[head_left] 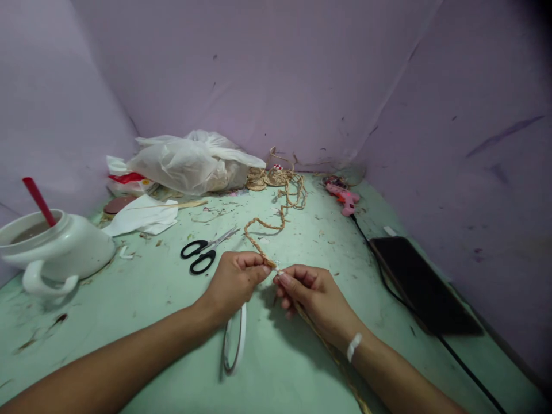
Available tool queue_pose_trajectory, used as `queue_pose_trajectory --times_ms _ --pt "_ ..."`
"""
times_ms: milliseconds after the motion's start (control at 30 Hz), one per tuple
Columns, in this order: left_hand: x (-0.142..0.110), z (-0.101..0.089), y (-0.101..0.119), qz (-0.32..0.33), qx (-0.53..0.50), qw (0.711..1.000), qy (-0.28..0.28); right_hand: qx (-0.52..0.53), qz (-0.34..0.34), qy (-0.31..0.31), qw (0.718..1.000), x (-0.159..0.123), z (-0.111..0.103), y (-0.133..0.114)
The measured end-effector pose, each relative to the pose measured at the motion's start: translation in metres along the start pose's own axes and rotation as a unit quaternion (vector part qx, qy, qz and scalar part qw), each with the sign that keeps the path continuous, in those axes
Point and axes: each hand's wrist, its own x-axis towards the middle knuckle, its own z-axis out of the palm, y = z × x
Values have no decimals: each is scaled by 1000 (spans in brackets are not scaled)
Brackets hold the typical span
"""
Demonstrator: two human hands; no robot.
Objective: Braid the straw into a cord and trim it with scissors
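Note:
My left hand (241, 279) pinches a tan braided cord (263, 225) near the middle of the table. Right beside it, my right hand (308, 287) is closed on the same cord, where a small whitish piece shows between my fingertips. From my left fingers the braid winds away to a loose heap at the back. Past my right hand, a straw-coloured strand (340, 359) runs down toward the lower edge. A thin white strip (242, 339) hangs in a loop below my left hand. Black-handled scissors (202, 253) lie partly open to the left of my left hand.
A white mug (81, 244) with a red stick (38, 201) stands at left. Behind are white paper (144, 217), a plastic bag (190, 167) and woven coils (256, 181). A pink glue gun (345, 198), its black cord and a dark phone-like slab (422, 284) lie at right.

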Motion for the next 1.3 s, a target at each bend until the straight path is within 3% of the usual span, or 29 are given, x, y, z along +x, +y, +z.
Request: queue_pose_trajectory --times_ms 200,467,600,733,1000,1300 --pt "-1 -1 0 24 42 999 -4 142 37 -95 985 1 -3 -1" --pt "-6 0 -2 31 73 997 4 189 104 -155 964 2 -9 -1" --pt "-4 0 0 18 62 998 19 130 99 -133 977 2 -10 -4" --pt "-2 0 1 2 48 998 50 32 28 -44 998 1 -4 -4" --pt "-3 3 0 -1 51 997 53 -58 -63 56 995 4 -2 4" --pt "-2 2 1 -20 31 999 20 43 -15 -5 999 1 1 -1"
